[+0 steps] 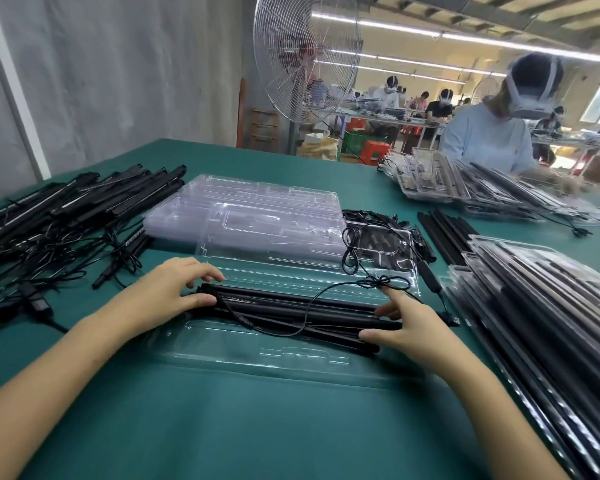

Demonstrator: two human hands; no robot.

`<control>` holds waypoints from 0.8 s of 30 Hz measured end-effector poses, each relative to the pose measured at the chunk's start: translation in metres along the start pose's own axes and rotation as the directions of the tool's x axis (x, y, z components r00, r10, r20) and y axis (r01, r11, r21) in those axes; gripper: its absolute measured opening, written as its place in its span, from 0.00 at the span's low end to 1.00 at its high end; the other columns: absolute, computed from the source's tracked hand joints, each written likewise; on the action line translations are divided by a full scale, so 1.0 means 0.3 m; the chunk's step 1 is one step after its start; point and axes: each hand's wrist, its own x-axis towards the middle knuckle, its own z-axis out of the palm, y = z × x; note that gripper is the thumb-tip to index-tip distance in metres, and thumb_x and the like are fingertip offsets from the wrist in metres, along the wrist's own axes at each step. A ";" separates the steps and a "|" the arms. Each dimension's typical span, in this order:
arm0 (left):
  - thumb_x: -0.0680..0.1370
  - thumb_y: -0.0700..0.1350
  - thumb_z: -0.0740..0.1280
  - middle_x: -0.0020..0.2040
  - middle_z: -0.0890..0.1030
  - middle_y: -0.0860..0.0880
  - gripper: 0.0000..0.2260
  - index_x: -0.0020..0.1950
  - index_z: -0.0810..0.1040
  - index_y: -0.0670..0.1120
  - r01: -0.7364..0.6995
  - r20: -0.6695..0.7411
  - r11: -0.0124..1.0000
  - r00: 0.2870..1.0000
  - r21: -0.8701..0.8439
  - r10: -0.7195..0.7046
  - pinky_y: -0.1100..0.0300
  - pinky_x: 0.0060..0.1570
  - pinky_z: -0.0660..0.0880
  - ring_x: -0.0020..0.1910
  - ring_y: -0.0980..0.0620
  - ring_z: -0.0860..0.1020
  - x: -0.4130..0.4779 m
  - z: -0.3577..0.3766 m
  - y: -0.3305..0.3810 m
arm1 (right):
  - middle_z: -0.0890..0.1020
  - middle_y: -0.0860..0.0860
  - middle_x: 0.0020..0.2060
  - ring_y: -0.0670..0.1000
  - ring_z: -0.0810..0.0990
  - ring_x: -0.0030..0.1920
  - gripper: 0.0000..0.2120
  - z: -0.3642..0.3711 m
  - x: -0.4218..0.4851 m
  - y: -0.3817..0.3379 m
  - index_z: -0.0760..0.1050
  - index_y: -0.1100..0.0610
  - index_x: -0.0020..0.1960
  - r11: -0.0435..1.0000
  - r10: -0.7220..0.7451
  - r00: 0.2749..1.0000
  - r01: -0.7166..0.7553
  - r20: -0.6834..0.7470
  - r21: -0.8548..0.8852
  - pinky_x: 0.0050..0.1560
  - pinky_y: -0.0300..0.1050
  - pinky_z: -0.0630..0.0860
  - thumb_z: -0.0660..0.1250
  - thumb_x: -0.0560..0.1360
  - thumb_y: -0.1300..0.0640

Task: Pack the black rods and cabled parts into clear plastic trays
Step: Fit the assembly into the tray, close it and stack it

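Seating black rods [291,308] in the near clear tray [291,356], pinching their left end with left hand [174,289], gripping right end with right hand [409,327], 1 finger at the cable [383,282]. Next, probably: press flat, tuck cable in

Glossy clear plastic tray [222,355], matt rods [291,306]

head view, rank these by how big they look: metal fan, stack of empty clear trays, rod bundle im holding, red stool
1. stack of empty clear trays
2. metal fan and rod bundle: about alike, and the fan stands farther off, so no ranking
3. red stool, far back
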 end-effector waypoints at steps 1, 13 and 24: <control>0.73 0.50 0.71 0.50 0.75 0.63 0.14 0.49 0.71 0.67 -0.017 -0.002 1.000 1.000 0.004 0.017 0.63 0.53 0.68 0.50 0.66 0.70 0.000 0.002 0.006 | 0.76 0.43 0.50 0.43 0.73 0.51 0.42 -0.001 -0.001 -0.001 0.60 0.47 0.74 1.000 0.001 1.000 -0.001 0.004 -0.004 0.52 0.36 0.65 0.75 0.65 0.44; 0.74 0.53 0.69 0.45 0.77 0.63 0.03 0.45 0.78 0.62 -0.022 -0.045 0.993 0.999 0.113 0.027 0.62 0.50 0.68 0.48 0.63 0.70 0.001 0.027 0.029 | 0.75 0.40 0.46 0.40 0.72 0.47 0.43 0.004 0.001 -0.008 0.61 0.47 0.73 1.000 -0.018 0.999 0.017 -0.044 -0.019 0.50 0.36 0.65 0.78 0.63 0.47; 0.75 0.48 0.70 0.45 0.77 0.64 0.10 0.43 0.73 0.63 -0.042 0.031 0.998 0.999 0.040 0.041 0.71 0.45 0.65 0.50 0.70 0.66 0.005 0.023 0.028 | 0.77 0.46 0.36 0.43 0.74 0.37 0.21 0.006 0.024 -0.019 0.68 0.57 0.68 0.999 0.051 0.987 -0.051 -0.152 0.008 0.37 0.34 0.63 0.65 0.75 0.62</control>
